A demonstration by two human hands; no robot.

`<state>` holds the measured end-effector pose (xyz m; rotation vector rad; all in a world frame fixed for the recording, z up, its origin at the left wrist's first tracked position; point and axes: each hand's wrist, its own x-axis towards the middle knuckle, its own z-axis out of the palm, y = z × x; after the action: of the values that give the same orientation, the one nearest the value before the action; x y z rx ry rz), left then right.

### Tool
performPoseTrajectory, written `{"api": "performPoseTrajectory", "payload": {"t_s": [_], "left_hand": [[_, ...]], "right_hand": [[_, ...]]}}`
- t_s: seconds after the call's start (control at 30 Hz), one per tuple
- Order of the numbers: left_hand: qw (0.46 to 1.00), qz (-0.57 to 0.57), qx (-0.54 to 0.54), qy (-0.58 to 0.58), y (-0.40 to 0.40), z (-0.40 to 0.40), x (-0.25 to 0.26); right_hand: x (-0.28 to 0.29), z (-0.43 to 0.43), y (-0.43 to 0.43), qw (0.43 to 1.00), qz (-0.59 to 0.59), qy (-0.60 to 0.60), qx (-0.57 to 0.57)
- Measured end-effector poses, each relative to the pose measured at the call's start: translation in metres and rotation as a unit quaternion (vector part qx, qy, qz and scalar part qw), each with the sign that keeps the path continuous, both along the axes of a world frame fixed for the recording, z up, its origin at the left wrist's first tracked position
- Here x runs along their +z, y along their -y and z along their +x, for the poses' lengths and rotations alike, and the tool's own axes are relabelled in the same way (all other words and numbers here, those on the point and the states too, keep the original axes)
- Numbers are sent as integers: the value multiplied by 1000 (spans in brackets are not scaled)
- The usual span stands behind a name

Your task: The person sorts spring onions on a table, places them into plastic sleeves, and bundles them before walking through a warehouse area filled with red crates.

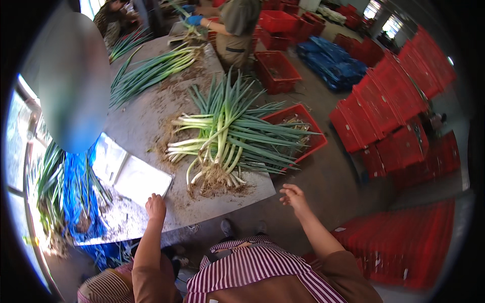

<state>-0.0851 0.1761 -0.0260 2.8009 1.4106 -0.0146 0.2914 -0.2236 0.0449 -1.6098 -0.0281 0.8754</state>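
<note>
My left hand (155, 206) is at the near corner of a bright white flat object (143, 178), overexposed, with a ridge across it. The fingers overlap its edge, and whether they grip it is unclear. Out past the table's right corner, my right hand (293, 197) hangs in the air, holding nothing, fingers apart. Between the hands, a pile of green onions (223, 138) lies on the grey table (250, 189). Some point their roots toward me; others lie crosswise, with green leaves reaching over a red plastic crate (320, 142).
More green onions (151, 77) lie farther up the table. At left are blue plastic sheeting (77, 189) and another onion bunch (47, 197). A gloved co-worker (238, 34) stands across. Stacked red crates (382, 106) and folded blue tarps (329, 62) occupy the right floor.
</note>
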Motion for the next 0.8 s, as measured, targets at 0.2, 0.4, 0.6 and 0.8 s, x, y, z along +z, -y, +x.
{"api": "performPoseTrajectory", "payload": {"t_s": [0.2, 0.4, 0.6, 0.8], "left_hand": [[988, -66, 62, 128, -8, 1, 7], [919, -205, 151, 300, -13, -6, 13], [871, -236, 130, 410, 8, 6, 41], [868, -238, 108, 423, 47, 19, 75]], "right_hand": [[3, -52, -37, 997, 25, 10, 77], [31, -108, -99, 975, 72, 18, 209], [54, -168, -175, 918, 106, 24, 381], [14, -199, -267, 900, 66, 172, 394]]}}
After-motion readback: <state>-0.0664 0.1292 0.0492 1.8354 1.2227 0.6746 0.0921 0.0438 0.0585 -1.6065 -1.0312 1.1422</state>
